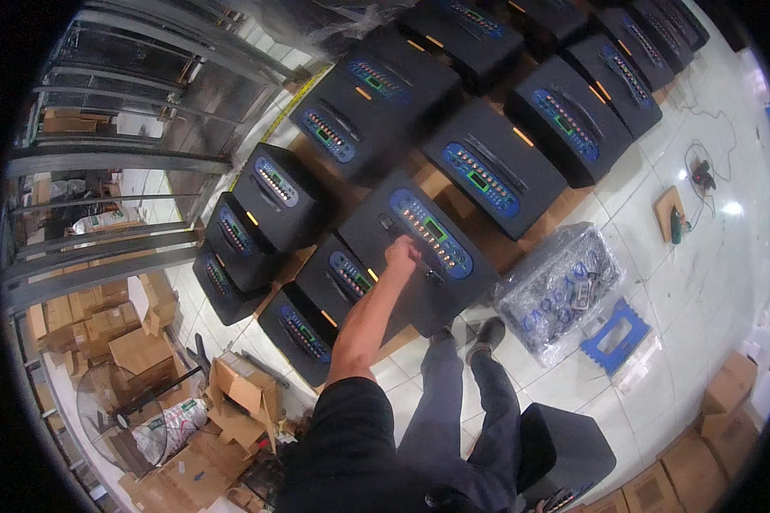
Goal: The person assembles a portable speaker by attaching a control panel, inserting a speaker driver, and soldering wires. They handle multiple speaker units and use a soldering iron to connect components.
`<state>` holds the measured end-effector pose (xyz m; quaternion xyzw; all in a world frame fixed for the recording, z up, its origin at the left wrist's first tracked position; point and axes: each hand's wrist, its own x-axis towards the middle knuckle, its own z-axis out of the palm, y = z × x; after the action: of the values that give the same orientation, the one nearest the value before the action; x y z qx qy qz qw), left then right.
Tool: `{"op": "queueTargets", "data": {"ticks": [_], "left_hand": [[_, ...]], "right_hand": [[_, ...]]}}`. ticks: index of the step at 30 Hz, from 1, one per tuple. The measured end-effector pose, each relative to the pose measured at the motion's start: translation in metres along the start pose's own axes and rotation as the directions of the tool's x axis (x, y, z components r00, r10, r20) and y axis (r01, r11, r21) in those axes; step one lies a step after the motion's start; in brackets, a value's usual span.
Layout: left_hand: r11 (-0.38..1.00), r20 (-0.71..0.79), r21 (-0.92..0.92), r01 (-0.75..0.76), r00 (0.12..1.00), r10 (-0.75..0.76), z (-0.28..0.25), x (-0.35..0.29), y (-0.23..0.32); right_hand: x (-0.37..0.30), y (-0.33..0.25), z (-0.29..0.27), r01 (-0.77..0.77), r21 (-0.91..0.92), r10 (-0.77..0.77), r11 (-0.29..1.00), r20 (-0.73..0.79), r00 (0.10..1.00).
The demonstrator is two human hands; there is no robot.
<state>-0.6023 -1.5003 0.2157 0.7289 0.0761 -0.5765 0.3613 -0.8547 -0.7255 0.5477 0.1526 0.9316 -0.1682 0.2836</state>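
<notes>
My left hand (403, 253) is closed around the carry handle (432, 275) on top of a black box speaker (372, 208). Beside the handle runs a blue control panel (432, 232) with rows of knobs and a small green-lit display. Another black speaker (565, 445) stands by my legs at the lower right, its panel partly cut off by the picture's edge. A skin-coloured sliver at the bottom edge near it may be my right hand; its fingers cannot be made out.
Several similar speakers (494, 167) stand in rows ahead. A plastic-wrapped box (560, 291), a blue plastic frame (616, 336) and a green-handled tool (677, 226) with a cable lie rightward. Cardboard boxes (145, 350) and a fan (133, 410) are at lower left, beside metal racking (120, 158).
</notes>
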Motion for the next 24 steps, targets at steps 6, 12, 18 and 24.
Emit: {"op": "queueTargets", "data": {"ticks": [6, 12, 18, 24], "left_hand": [[0.999, 0.131, 0.018, -0.028, 0.991, 0.026, -0.072, -0.132, 0.054], [0.998, 0.15, 0.04, -0.057, 0.987, 0.05, -0.197, -0.298, 0.122], [0.961, -0.026, 0.109, -0.256, 0.965, 0.26, -0.316, -0.423, 0.134], [0.924, -0.148, 0.246, -0.293, 0.931, 0.334, -0.407, -0.419, 0.09]], "right_hand": [[0.02, -0.024, 0.003, -0.077, -0.049, 0.085, 0.996, 0.173, 0.981], [0.04, -0.072, 0.008, 0.258, -0.15, -0.232, 0.954, 0.172, 0.957], [0.066, -0.12, 0.008, 0.342, -0.428, -0.258, 0.837, 0.242, 0.935], [0.064, -0.171, 0.017, 0.499, -0.337, -0.46, 0.798, 0.195, 0.866]]}}
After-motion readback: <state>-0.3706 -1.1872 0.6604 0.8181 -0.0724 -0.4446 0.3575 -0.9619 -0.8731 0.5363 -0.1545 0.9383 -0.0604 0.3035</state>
